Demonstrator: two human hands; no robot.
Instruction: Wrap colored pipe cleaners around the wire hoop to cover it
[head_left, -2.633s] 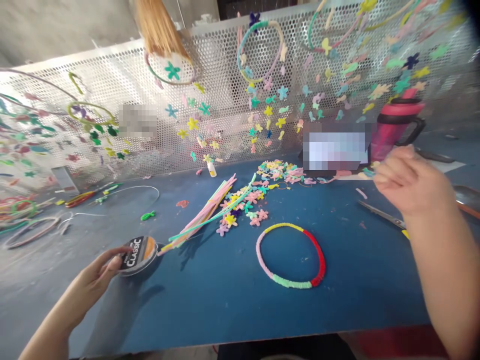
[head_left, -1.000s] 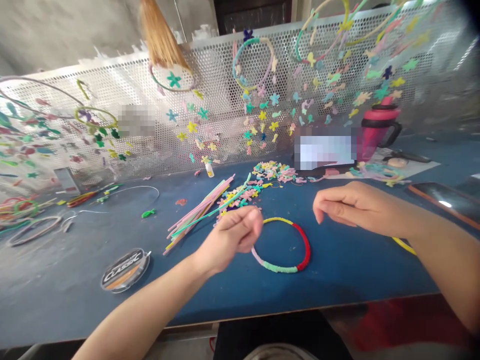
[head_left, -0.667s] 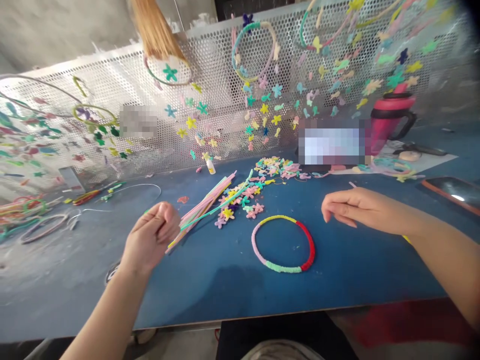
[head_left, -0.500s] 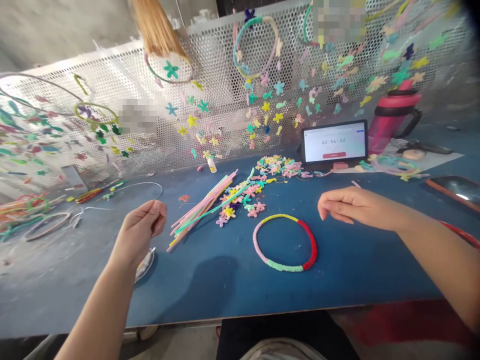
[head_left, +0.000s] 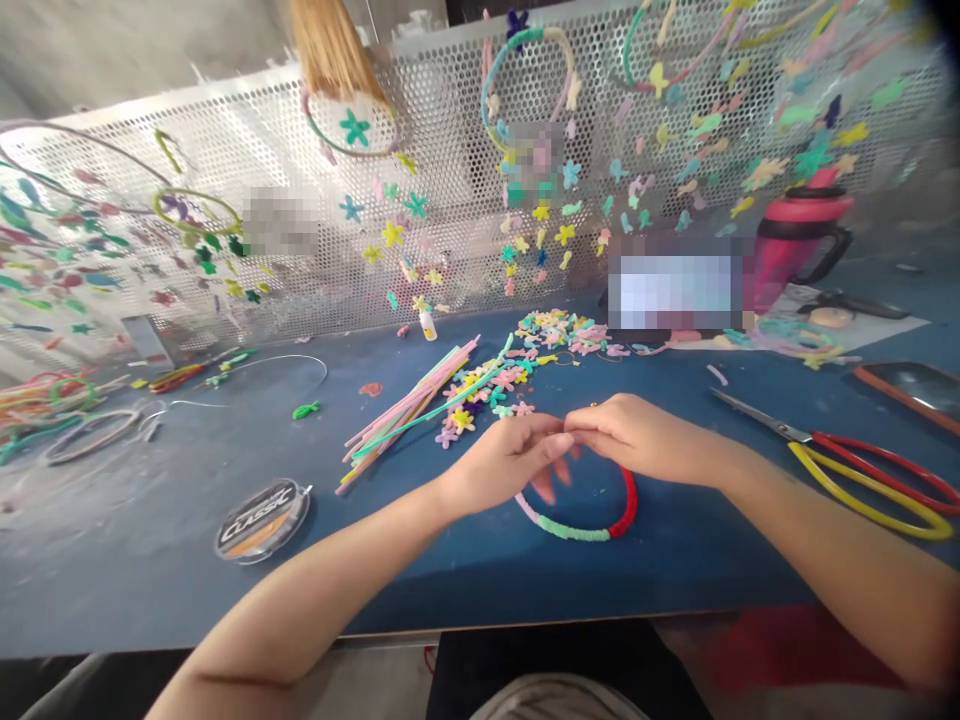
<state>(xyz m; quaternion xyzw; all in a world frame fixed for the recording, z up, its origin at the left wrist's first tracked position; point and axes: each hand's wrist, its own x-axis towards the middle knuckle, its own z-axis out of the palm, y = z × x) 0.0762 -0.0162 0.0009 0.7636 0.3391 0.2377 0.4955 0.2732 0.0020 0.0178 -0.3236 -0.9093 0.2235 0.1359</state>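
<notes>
My left hand (head_left: 510, 458) and my right hand (head_left: 637, 435) meet fingertip to fingertip over the far side of a hoop (head_left: 574, 533) wrapped in fuzzy red, mint, pink and yellow. Both hands are closed in a pinch; whatever is between the fingers is too small to make out. The left hand's lower fingers are blurred. The hoop lies flat on the blue table, its far part hidden by my hands. Just beyond them are fuzzy flowers (head_left: 462, 419) and a bundle of pastel pipe cleaners (head_left: 409, 410).
A spool of line (head_left: 264, 520) lies on the left, near a green twist (head_left: 305, 411). Scissors (head_left: 814, 440) with red and yellow handles lie on the right. Behind are a blurred tablet (head_left: 675, 290), a pink bottle (head_left: 799, 240) and a perforated metal panel (head_left: 450, 240) with hanging decorations.
My hands were wide apart, each pinched; they have come together over the hoop. The left moved right and the right moved left, uncovering the spool, green twist and scissors.
</notes>
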